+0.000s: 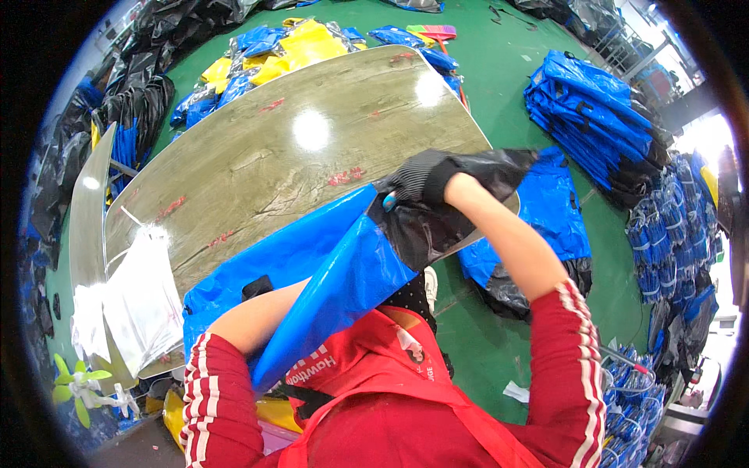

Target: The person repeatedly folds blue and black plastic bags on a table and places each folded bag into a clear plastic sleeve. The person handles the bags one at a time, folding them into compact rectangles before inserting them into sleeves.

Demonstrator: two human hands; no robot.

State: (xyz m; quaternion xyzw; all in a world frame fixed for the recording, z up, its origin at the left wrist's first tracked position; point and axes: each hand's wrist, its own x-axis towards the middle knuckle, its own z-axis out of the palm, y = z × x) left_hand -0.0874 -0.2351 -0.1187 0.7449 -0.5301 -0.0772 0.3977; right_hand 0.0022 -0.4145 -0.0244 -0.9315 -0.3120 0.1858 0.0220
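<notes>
Blue and black, the bag [351, 265] lies over the near right part of the worktop [257, 171], its dark end toward the right. The right hand [425, 178], in a dark striped glove, grips that end from above with curled fingers; its bare forearm [507, 234] slopes in from the near right. From the near left, the left forearm [261, 316] slants inward behind a blue fold that hides the left hand, so its grip cannot be told.

There are two sleeves [569, 366], one glove [425, 175], one apron [374, 355], one broom [437, 32], one fan [80, 386], one held bag [374, 249].
</notes>
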